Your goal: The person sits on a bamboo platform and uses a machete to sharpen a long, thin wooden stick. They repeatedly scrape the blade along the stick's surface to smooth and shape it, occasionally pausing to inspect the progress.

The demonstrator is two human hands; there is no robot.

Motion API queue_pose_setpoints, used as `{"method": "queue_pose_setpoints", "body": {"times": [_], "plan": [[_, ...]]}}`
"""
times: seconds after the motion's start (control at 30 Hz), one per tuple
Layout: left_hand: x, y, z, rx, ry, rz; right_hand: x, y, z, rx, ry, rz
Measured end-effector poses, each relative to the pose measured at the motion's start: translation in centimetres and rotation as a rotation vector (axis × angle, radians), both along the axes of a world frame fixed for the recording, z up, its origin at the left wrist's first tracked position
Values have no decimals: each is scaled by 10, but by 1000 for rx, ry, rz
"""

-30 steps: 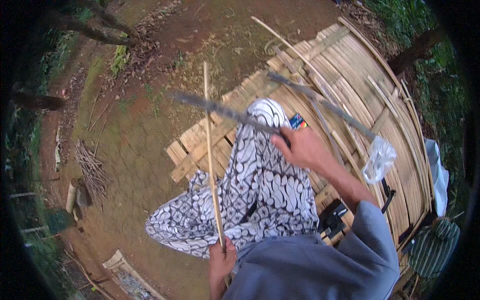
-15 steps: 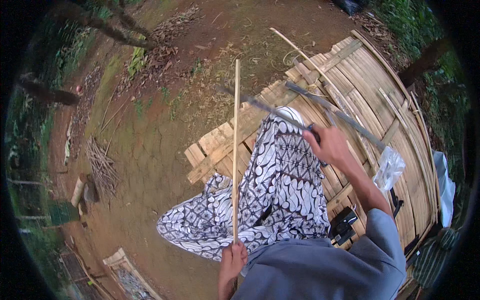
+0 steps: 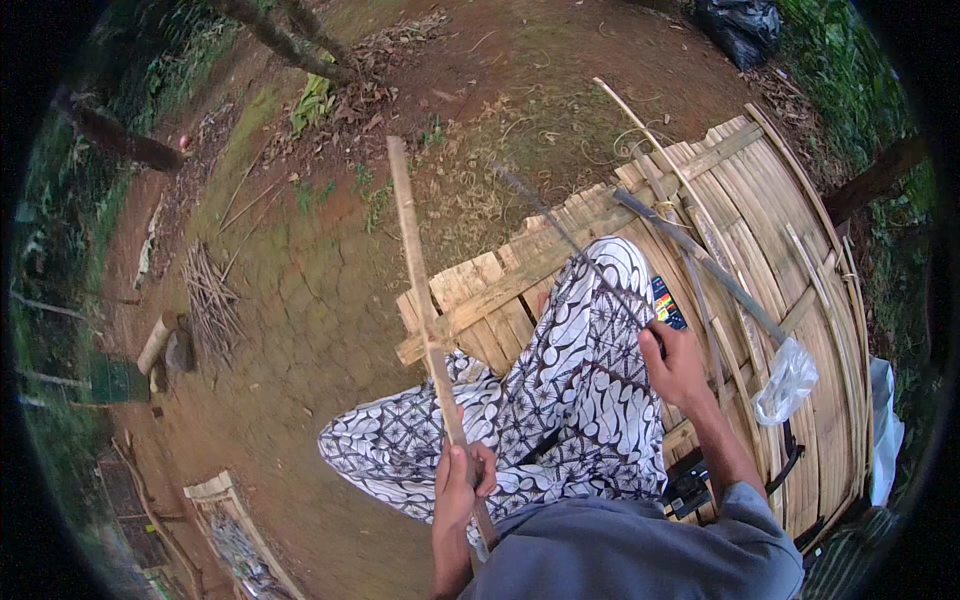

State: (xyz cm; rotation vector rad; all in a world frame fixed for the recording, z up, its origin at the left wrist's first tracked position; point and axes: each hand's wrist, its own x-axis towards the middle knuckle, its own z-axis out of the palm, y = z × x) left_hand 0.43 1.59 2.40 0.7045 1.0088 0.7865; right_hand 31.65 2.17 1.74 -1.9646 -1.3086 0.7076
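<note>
left hand (image 3: pixel 463 478): fingers wrapped round the bamboo strip (image 3: pixel 420 285), thumb along it.
bamboo strip: i see it slanting up past the patterned cloth (image 3: pixel 590 415), then over bare ground (image 3: pixel 330 320).
right hand (image 3: pixel 678 366): farther out, gripping a long dark blade (image 3: pixel 572 240) by its near end.
change: half a second ago i saw the strip upright and narrower; now it leans left, broader face showing, apart from the blade.
</note>
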Motion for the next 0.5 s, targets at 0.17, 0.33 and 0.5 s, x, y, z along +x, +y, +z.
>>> {"method": "queue_pose_setpoints", "body": {"times": [0.17,0.33,0.5], "plan": [[21,8,-14,-16,-46,4,-40,-7,-2,85,-159,290],[26,4,-23,53,53,-74,-77,-11,2,113,-263,550],[18,-10,-20,325,476,-166,-57,5,10,134,-468,690]]}}
